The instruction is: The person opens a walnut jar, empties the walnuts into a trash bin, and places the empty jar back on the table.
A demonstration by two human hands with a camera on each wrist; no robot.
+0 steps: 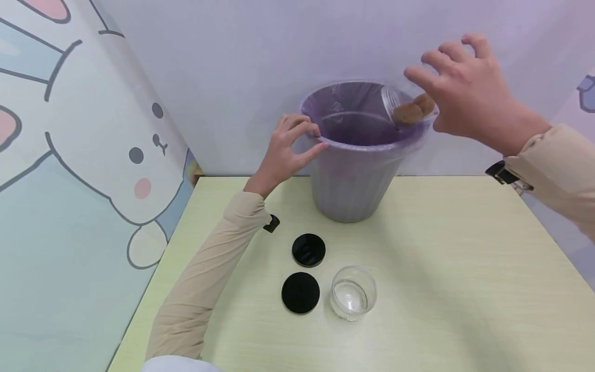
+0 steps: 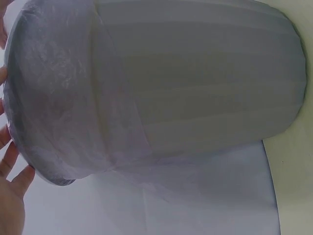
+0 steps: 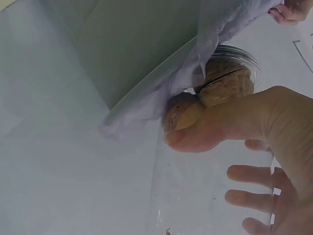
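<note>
My left hand (image 1: 289, 146) grips the near left rim of a grey trash bin (image 1: 350, 186), thumb outside and fingers over the edge. A thin purple bin liner (image 1: 325, 116) lines the bin and folds over its rim. Above the bin's right side, my right hand (image 1: 474, 93) holds a transparent jar (image 3: 195, 196) tipped sideways, its mouth over the opening. Brown walnuts (image 3: 227, 83) sit at the mouth end of the jar. In the right wrist view the thumb lies across the jar's near side, and the other fingers show through it from behind.
On the pale table (image 1: 465, 248), two round black lids, one farther back (image 1: 309, 250) and one nearer (image 1: 300, 293), lie in front of the bin. A second transparent jar (image 1: 353, 293) stands upright beside them. A white wall (image 1: 241, 67) rises close behind the bin.
</note>
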